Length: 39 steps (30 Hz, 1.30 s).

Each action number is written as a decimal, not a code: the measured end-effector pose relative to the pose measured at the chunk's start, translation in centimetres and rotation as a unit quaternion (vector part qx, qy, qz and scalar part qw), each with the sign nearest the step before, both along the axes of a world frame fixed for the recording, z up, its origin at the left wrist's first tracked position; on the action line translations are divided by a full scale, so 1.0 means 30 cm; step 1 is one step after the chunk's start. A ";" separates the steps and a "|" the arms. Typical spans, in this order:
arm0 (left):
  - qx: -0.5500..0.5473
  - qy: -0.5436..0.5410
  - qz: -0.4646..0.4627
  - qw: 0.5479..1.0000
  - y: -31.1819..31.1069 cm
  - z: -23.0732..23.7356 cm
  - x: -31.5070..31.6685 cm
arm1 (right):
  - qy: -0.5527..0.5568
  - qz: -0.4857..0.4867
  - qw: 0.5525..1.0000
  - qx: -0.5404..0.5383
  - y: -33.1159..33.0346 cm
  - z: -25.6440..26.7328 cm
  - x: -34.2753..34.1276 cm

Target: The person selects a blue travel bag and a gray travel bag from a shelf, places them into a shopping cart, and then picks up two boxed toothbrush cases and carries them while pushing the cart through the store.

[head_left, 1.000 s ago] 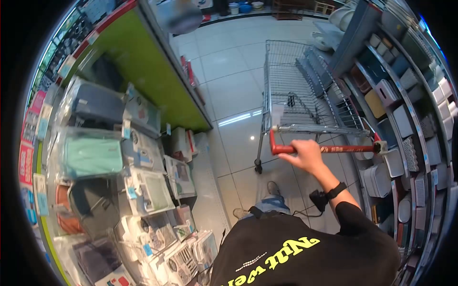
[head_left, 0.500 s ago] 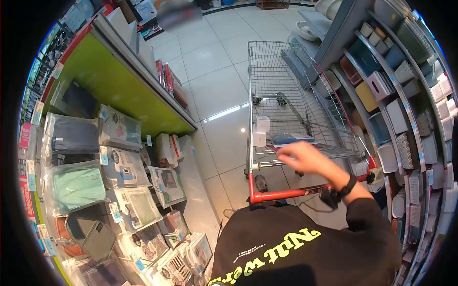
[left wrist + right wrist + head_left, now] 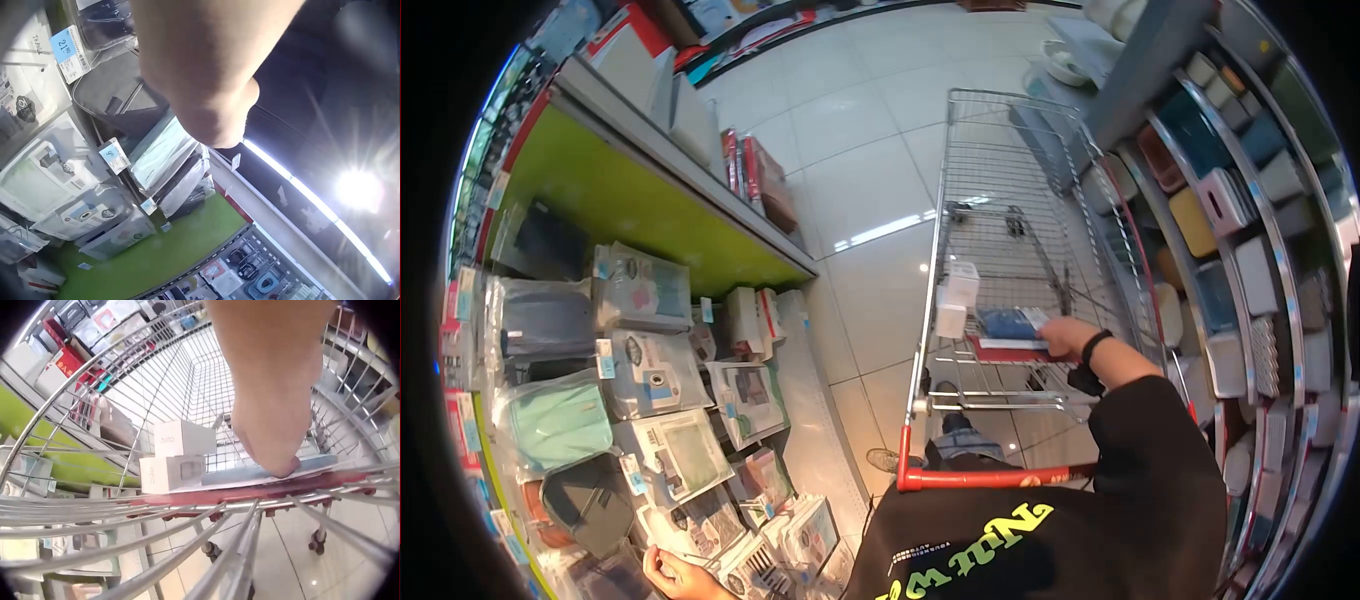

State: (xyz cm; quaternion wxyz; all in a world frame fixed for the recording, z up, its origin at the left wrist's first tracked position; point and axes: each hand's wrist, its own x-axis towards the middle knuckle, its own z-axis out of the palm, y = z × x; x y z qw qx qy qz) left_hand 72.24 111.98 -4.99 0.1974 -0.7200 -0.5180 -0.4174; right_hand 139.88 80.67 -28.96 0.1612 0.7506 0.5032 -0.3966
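Observation:
My right hand (image 3: 1068,338) reaches into the shopping cart (image 3: 1000,150) and pinches the right end of a flat blue package (image 3: 1010,323). In the right wrist view that package (image 3: 234,475) lies at the near end of the basket, with fingertips at its edge. Two small white boxes (image 3: 178,437) are stacked beside it. At the lower left of the head view, my left hand (image 3: 672,574) is relaxed near the shelf goods and holds nothing visible. A dark grey bag (image 3: 119,94) shows behind the left hand in the left wrist view.
A red cart handle (image 3: 990,477) crosses before my body. On the left, a shelf holds plastic-wrapped bags, including a mint green one (image 3: 555,420), below a green panel (image 3: 640,210). Shelves of plastic bins (image 3: 1195,222) line the right. Tiled floor (image 3: 870,190) runs between.
My right hand has left the cart handle and moved forward into the basket to the blue package. My left hand has come into view at lower left. The cart is closer to my body.

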 end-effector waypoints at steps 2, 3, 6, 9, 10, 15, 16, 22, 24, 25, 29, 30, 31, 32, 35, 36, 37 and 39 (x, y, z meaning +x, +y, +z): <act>-0.067 -0.047 0.012 0.997 -0.070 0.063 0.109 | 0.068 -0.108 0.992 -0.002 0.018 0.058 -0.033; -0.056 -0.031 0.019 0.998 -0.087 0.079 0.142 | 0.083 -0.108 0.991 0.012 -0.007 0.008 -0.027; -0.070 -0.057 0.014 0.996 -0.137 0.116 0.225 | 0.245 -0.285 0.927 0.002 -0.020 -0.046 -0.068; -0.060 -0.069 0.022 0.996 -0.149 0.148 0.295 | 0.250 -0.236 0.939 -0.009 -0.041 -0.144 -0.040; -0.056 -0.066 0.014 0.996 -0.156 0.159 0.320 | 0.257 -0.226 0.939 -0.029 -0.009 -0.068 -0.054; -0.037 -0.114 0.046 0.992 -0.182 0.130 0.302 | 0.097 -0.011 0.995 0.034 -0.087 -0.224 0.022; -0.040 -0.121 0.048 0.991 -0.186 0.117 0.297 | 0.091 -0.007 0.993 0.074 -0.119 -0.272 0.049; -0.044 -0.149 0.068 0.986 -0.209 0.081 0.249 | 0.056 0.103 0.985 0.126 -0.046 -0.226 0.075; -0.043 -0.149 0.065 0.986 -0.201 0.080 0.259 | 0.059 0.110 0.987 0.103 -0.024 -0.270 0.118; -0.045 -0.145 0.053 0.987 -0.198 0.088 0.266 | 0.044 0.083 0.993 0.066 -0.010 -0.301 0.121; -0.046 -0.143 0.052 0.987 -0.200 0.089 0.257 | 0.104 0.008 0.994 -0.011 0.033 -0.177 0.081; -0.051 -0.148 0.053 0.986 -0.204 0.078 0.249 | 0.099 0.009 0.995 -0.016 0.020 -0.172 0.088; -0.058 -0.160 0.059 0.984 -0.208 0.067 0.244 | 0.100 0.038 0.994 0.014 0.011 -0.175 0.092; -0.065 -0.171 0.064 0.981 -0.213 0.059 0.241 | 0.101 0.066 0.992 0.044 -0.004 -0.176 0.093; -0.069 -0.163 0.066 0.982 -0.227 0.061 0.247 | 0.098 0.092 0.987 0.092 -0.022 -0.216 0.101; -0.069 -0.159 0.070 0.982 -0.229 0.061 0.249 | 0.105 0.108 0.980 0.132 -0.029 -0.231 0.108; -0.068 -0.159 0.069 0.983 -0.230 0.065 0.252 | 0.095 0.092 0.979 0.156 -0.026 -0.207 0.089; -0.071 -0.159 0.070 0.982 -0.231 0.080 0.257 | 0.099 0.065 0.980 0.161 -0.039 -0.241 0.106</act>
